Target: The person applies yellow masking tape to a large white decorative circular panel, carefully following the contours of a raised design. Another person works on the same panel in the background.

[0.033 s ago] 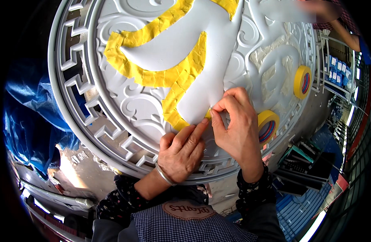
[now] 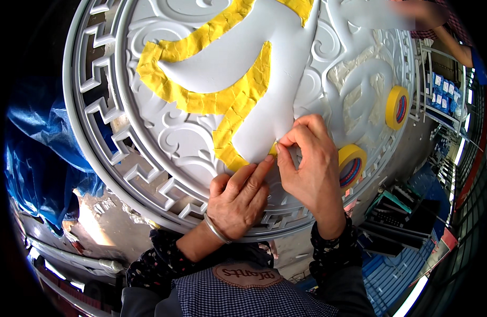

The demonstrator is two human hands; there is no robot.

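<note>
A large round grey-white relief panel (image 2: 286, 68) with raised scrolls and a key-pattern border lies before me. Yellow masking tape (image 2: 201, 100) follows the edge of a smooth raised shape on it. At that shape's lower tip, my right hand (image 2: 313, 171) pinches a short strip of yellow tape (image 2: 273, 150) between thumb and index finger. My left hand (image 2: 237, 201) rests on the panel just left of it, fingers stretched out, the index fingertip touching the strip's lower end. Beside my right wrist stands a roll of yellow tape (image 2: 355, 152), partly covered by the hand.
Another yellow tape roll (image 2: 392, 105) sits near the panel's right rim. At upper right, another person's hand (image 2: 426, 15) is over the panel, blurred. Blue sheeting (image 2: 42, 153) hangs at left. Black and green items (image 2: 399, 211) lie low on the right, beside a blue slatted surface (image 2: 397, 274).
</note>
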